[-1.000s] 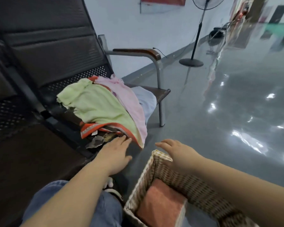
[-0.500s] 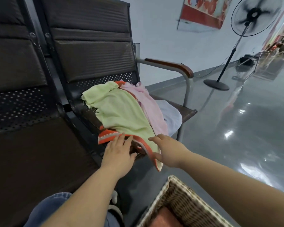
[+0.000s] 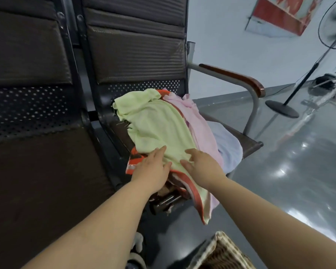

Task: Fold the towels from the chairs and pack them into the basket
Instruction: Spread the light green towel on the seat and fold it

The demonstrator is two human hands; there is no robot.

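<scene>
From the head view, a heap of towels lies on the seat of the end chair [image 3: 248, 146], the one with the wooden armrest [image 3: 235, 76]: a pale green towel [image 3: 155, 125] on top, an orange-edged towel [image 3: 134, 162] showing under its near edge, a pink towel [image 3: 198, 121] beside it to the right, and a pale blue towel [image 3: 227, 148] lowest at the seat's right side. Both hands lie on the near part of the green towel; the left hand [image 3: 153, 169] rests flat with its fingers straight and spread, partly over the orange edge, and the right hand [image 3: 204, 167] rests just beside it, fingers loosely extended and holding nothing as yet. The wicker basket [image 3: 219, 253] stands on the floor below the hands, only its near corner in view, so what it holds cannot be told. The cloth looks thin, light and limp, so it will likely sag and drag its neighbours if pulled from the middle; pinching the green towel at two corners of its hanging front edge seems the better hold, lifting it clear of the heap before any fold. A standing fan [image 3: 281, 109] is well apart on the glossy floor
</scene>
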